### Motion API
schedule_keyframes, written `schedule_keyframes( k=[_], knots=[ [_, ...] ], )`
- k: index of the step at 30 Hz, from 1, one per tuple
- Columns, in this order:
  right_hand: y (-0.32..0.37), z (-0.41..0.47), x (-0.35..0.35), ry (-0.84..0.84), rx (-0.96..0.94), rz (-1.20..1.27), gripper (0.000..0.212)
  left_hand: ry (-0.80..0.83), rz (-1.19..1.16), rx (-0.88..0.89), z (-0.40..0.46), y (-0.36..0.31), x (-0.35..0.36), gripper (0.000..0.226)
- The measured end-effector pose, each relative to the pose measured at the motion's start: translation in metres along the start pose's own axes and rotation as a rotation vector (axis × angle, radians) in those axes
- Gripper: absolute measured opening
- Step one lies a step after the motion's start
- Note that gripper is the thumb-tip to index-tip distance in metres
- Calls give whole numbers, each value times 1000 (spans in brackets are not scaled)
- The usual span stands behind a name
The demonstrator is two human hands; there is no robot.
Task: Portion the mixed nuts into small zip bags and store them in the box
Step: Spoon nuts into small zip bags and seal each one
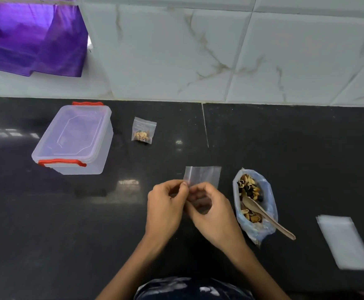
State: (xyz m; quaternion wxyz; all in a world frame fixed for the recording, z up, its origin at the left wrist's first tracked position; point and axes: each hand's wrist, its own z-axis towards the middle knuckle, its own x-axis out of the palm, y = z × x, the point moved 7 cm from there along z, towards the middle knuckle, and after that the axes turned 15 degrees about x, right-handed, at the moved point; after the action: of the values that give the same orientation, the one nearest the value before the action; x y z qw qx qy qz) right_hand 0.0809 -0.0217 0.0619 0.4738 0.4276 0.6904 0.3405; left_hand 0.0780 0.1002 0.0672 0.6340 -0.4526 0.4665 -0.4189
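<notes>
A: Where are my hands?
B: My left hand (166, 204) and right hand (211, 211) both pinch an empty zip bag (202, 175) above the table (285, 148); the mixed nuts (249, 191) lie just right, in an open bag with a wooden spoon (263, 215).
A: And the rest?
B: One filled bag (143, 131) lies beside the closed box (75, 139); spare bags (345, 241) lie far right.

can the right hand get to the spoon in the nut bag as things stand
Probably yes, once freed: the wooden spoon lies just right of the right hand with nothing between them, but both hands are pinching an empty zip bag.
</notes>
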Motion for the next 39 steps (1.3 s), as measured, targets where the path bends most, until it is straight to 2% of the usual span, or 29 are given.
schedule_keyframes(
  k=[4, 7, 11, 15, 18, 21, 24, 29, 32, 34, 36, 38, 39],
  knots=[
    [-1, 5, -7, -38, 2, 84, 27, -43, -16, -15, -2, 1, -4, 20],
    [-2, 11, -5, 24, 40, 218, 16, -53, -41, 17, -4, -3, -5, 14],
    [0, 12, -4, 35, 27, 250, 10, -44, -9, 66, -2, -8, -6, 13],
    [0, 12, -4, 55, 8, 225, 10, 12, 46, 74, -1, -6, -5, 17],
    [-6, 14, -3, 93, 81, 237, 14, 71, 57, 21, 2, 2, -5, 7],
    [-12, 15, -6, 85, 174, 253, 15, 172, -44, -77, 2, 10, 1, 4],
    [-16, 16, -9, 30, 188, 183, 10, 223, -114, -132, -3, 11, 9, 11],
    [-16, 16, -14, -120, 136, -39, 10, 80, 225, 39, -1, 1, 4, 14],
    [-14, 15, -20, -197, 133, -126, 12, 10, 299, 99, -1, -3, 0, 15],
    [-16, 16, -20, -171, 149, -147, 10, 7, 303, 119, -1, -2, 0, 16],
    [-19, 17, -15, -77, 210, -102, 6, 20, 274, 135, -2, -3, 2, 15],
    [-24, 16, -6, 82, 365, 97, 3, 10, 229, 144, -2, -4, 3, 15],
    [-26, 14, -2, 157, 447, 214, 7, -2, 198, 143, -2, -3, 3, 16]
  ],
)
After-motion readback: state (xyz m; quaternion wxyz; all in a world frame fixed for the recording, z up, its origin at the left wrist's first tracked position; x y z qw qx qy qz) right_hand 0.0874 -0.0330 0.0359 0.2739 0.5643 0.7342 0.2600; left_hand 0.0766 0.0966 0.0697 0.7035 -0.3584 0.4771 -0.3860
